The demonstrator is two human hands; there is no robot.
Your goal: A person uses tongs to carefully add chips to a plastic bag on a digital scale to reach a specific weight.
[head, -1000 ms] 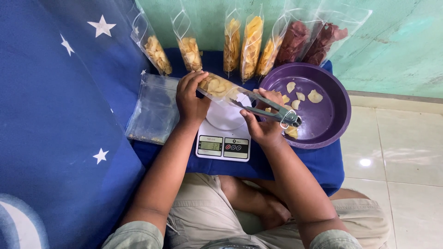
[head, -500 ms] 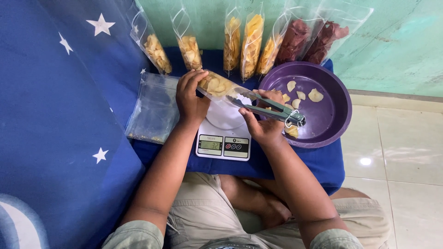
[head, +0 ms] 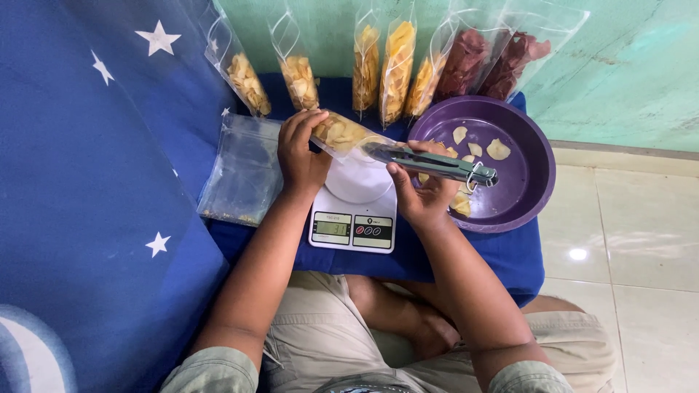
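Since the earlier frame, the metal tongs tilt closer to the bag mouth above the scale. Left hand fingers grip the part-filled chip bag; right hand fingers squeeze the tongs. Six filled bags stand behind the scale; chips remain in the purple bowl beside it.

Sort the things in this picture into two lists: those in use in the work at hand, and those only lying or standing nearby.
In use:
left hand
right hand
bag of pale chips, held over the scale
metal tongs
kitchen scale
purple bowl with loose chips

Nearby only:
filled bags standing along the wall
empty clear bags
blue star cloth
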